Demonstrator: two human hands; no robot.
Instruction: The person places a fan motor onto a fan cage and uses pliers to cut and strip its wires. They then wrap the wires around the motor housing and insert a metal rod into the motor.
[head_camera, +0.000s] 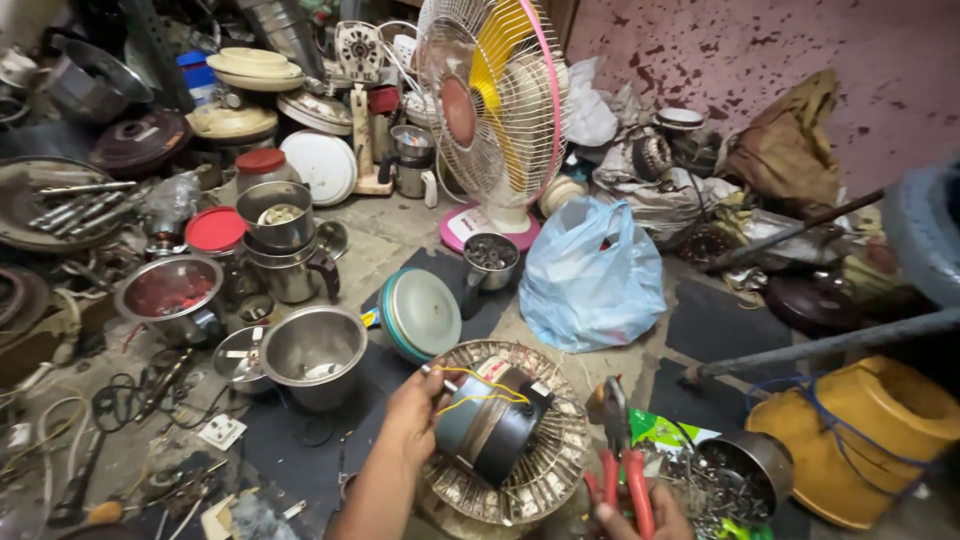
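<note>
Left hand is gripping a small motor w/ fingers closed round its dark-and-grey body; yellow wires are looping over the top of it; motor is sitting above a round metal grille, which is lying on the floor just under the fingers. Right hand is showing at the bottom edge, fingers closed on red-handled pliers, jaws pointing up, just right of the motor, not touching it. Right of the pliers, a metal bowl of screws & a green packet; further right a yellow tub w/ blue cord. Left of the left-hand fingers, a steel jar is standing on a dark mat. Beyond the fingers, a teal-rimmed lid, a blue plastic bag & a pink-and-yellow fan.
</note>
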